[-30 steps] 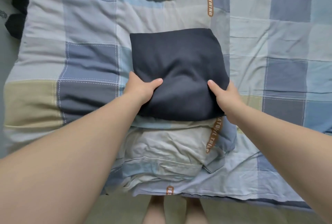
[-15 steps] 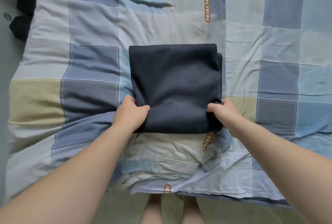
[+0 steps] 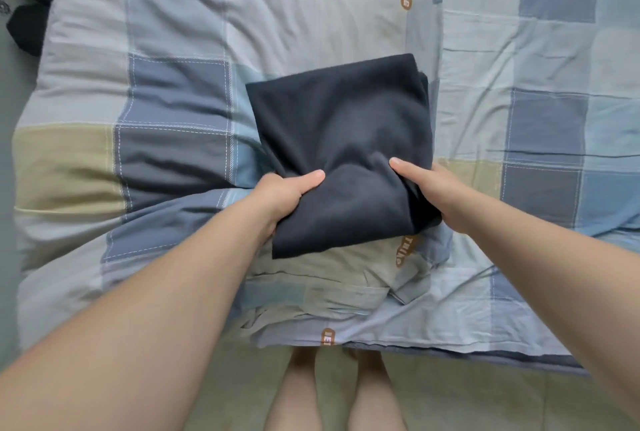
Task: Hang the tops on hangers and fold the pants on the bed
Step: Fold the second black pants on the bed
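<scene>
Dark navy pants (image 3: 343, 133), folded into a thick rectangle, sit in the middle of the checked bed cover (image 3: 173, 91). My left hand (image 3: 282, 197) grips the near left corner, thumb on top and fingers under the cloth. My right hand (image 3: 431, 190) grips the near right edge the same way. The near edge of the bundle is raised off the cover and bunched between my thumbs, while the far edge rests on the bed.
The cover is rumpled into folds at the bed's near edge (image 3: 329, 295), just under the pants. Dark items (image 3: 29, 18) lie on the floor at the far left. My legs (image 3: 339, 392) stand on the floor against the bed.
Both hands have closed tighter on the near edge and lifted it, tilting the bundle and creasing it between my thumbs. The pants have turned slightly.
</scene>
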A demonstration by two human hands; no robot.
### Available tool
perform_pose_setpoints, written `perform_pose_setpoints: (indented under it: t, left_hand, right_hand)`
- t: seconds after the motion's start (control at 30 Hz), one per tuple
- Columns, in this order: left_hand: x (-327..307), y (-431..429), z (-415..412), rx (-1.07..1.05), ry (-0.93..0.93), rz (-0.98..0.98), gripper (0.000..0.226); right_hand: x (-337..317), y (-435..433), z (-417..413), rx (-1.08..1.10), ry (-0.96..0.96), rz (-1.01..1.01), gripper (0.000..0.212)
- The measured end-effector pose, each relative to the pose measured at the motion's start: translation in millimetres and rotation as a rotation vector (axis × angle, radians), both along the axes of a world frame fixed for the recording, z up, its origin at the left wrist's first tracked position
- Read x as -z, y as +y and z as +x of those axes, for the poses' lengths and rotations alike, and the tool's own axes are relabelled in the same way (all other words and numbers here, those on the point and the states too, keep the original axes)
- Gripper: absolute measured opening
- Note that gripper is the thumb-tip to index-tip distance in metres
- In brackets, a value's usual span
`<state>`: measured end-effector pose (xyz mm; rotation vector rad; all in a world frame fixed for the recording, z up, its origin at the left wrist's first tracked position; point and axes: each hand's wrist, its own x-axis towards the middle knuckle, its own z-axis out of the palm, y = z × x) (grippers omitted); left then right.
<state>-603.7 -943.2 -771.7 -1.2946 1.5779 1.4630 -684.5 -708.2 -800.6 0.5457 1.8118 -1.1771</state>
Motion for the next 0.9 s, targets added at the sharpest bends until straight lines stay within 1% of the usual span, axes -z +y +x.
perform_pose_setpoints:
  t: [0.1,0.17,0.27,0.37,0.4,0.47,0.57,0.7,0.77,0.9]
  left_hand:
    - [-24.4,4.7,27.6,-0.03,-0.126,0.204,0.044]
    - [-43.2,1.8,49.0,0.003,-0.232,0.275,0.039]
    - [-63.4,-6.6,77.2,0.059,-0.352,0.367,0.052]
    - [-77.9,-19.5,104.1,0.149,-0.425,0.43,0.073]
    - [-81.6,-23.8,112.1,0.196,-0.444,0.43,0.076]
    - [-89.7,-29.0,127.5,0.235,-0.461,0.386,0.066]
    - [-102.5,-29.0,147.8,0.247,-0.464,0.29,0.053]
    - [-123.3,-13.8,171.5,0.284,-0.46,0.237,0.052]
    - [-139.2,-0.4,180.9,0.297,-0.458,0.216,0.054]
    - [-176.0,27.2,193.8,0.346,-0.397,0.184,0.07]
  right_hand:
    - [-22.3,5.9,21.4,0.037,-0.065,-0.003,0.046]
    - [-40.9,5.7,42.4,0.073,-0.129,-0.042,0.05]
    - [-63.4,2.5,79.8,0.141,-0.283,-0.095,0.054]
    - [-78.6,3.1,127.4,0.271,-0.509,-0.131,0.053]
    - [-82.0,4.9,143.7,0.302,-0.56,-0.149,0.052]
    - [-88.7,10.4,173.8,0.336,-0.616,-0.157,0.052]
    - [-100.7,21.3,210.1,0.366,-0.608,-0.128,0.053]
    - [-131.9,36.1,244.6,0.436,-0.483,-0.102,0.05]
    - [-151.8,44.9,259.8,0.489,-0.406,-0.086,0.049]
    - [-201.0,65.2,289.7,0.583,-0.305,-0.051,0.051]
